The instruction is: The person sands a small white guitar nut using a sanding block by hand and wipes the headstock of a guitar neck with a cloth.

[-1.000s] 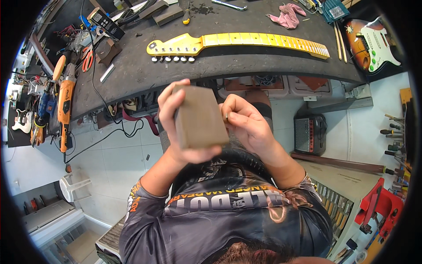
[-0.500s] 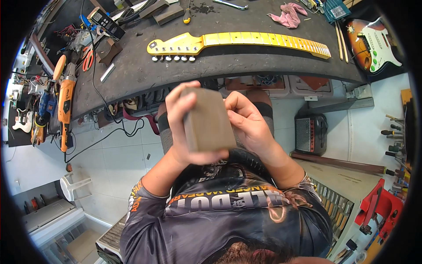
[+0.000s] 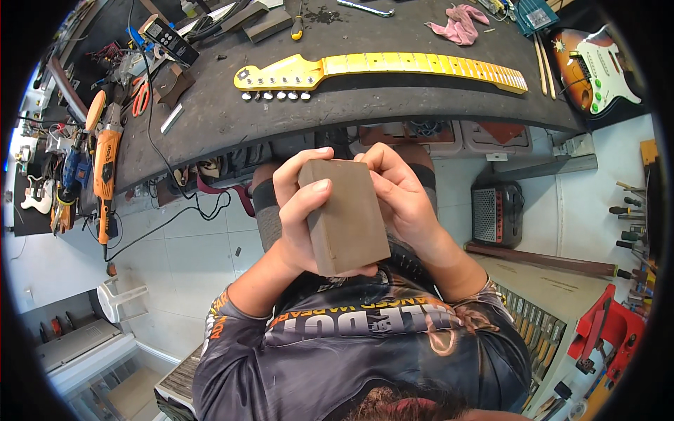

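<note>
My left hand (image 3: 298, 210) is wrapped round a plain brown-grey rectangular block (image 3: 349, 214), held above my lap. Its fingertips curl over the block's left edge, and part of the hand shows beneath the lower edge. Close against the block's right side is my right hand (image 3: 401, 193), with its fingers curled and thumb pressed to them. Whatever those fingers pinch is hidden. Beyond both hands, a yellow guitar neck (image 3: 393, 63) lies along the dark workbench (image 3: 232, 116), its headstock to the left with several tuning pegs.
An orange power tool (image 3: 105, 172) hangs at the left, near a black cable (image 3: 172, 165). On the bench are a screwdriver (image 3: 297, 28), a pink cloth (image 3: 458, 24) and a sunburst guitar body (image 3: 597, 70). A small amplifier (image 3: 495, 214) and a red clamp-like tool (image 3: 607, 330) stand right.
The block has moved slightly down and right in my left hand, and is sharper now. My right hand stays beside it, fingers still curled.
</note>
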Action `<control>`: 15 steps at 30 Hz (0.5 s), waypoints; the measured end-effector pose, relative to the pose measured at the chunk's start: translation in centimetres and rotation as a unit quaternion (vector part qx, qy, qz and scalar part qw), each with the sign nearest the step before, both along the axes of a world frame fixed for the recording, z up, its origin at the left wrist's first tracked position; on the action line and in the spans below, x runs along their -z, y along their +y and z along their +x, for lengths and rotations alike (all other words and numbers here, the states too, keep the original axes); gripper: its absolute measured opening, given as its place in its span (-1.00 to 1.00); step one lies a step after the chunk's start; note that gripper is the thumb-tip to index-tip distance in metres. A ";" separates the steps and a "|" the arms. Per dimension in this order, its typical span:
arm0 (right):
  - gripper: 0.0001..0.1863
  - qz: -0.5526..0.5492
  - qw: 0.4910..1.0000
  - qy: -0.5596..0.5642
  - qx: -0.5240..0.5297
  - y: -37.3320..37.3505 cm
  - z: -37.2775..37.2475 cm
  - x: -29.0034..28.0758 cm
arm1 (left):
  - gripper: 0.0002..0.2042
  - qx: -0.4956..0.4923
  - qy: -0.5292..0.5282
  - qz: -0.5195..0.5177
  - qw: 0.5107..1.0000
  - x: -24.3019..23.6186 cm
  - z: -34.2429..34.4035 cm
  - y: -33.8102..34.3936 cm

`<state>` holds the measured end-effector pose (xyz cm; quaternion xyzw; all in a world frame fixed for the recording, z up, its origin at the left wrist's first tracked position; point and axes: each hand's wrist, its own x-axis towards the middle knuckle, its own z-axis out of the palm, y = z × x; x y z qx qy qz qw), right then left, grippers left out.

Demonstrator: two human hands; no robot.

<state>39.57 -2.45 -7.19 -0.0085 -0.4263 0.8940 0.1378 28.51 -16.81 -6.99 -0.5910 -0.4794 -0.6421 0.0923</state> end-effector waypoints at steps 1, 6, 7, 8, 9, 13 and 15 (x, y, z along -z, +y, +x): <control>-0.84 0.021 1.000 0.015 0.005 0.1 0.0 0.1 | 0.18 0.001 0.001 0.000 1.000 0.0 -0.5 -0.1; -0.88 0.106 0.994 0.030 0.012 0.7 0.2 -0.6 | 0.16 -0.085 -0.015 -0.085 0.993 -0.1 -2.4 -0.7; -0.90 0.111 0.993 0.010 0.032 0.3 0.2 -0.9 | 0.16 -0.084 0.000 -0.064 0.994 -0.6 -1.8 -0.9; -0.91 0.116 0.992 -0.011 0.051 0.1 0.2 -1.1 | 0.17 -0.065 0.023 -0.061 0.996 -1.3 -1.3 -0.8; -0.91 0.115 0.992 -0.011 0.050 0.2 0.3 -1.0 | 0.19 -0.057 0.038 -0.070 0.995 -1.4 -1.0 -0.7; -0.90 0.245 0.965 0.016 0.091 0.6 0.4 -0.7 | 0.20 -0.114 -0.022 -0.121 0.986 -0.4 -2.7 -1.0; -0.89 0.215 0.974 0.008 0.068 0.6 0.4 -0.7 | 0.22 -0.130 -0.081 -0.136 0.979 -0.1 -2.8 -1.0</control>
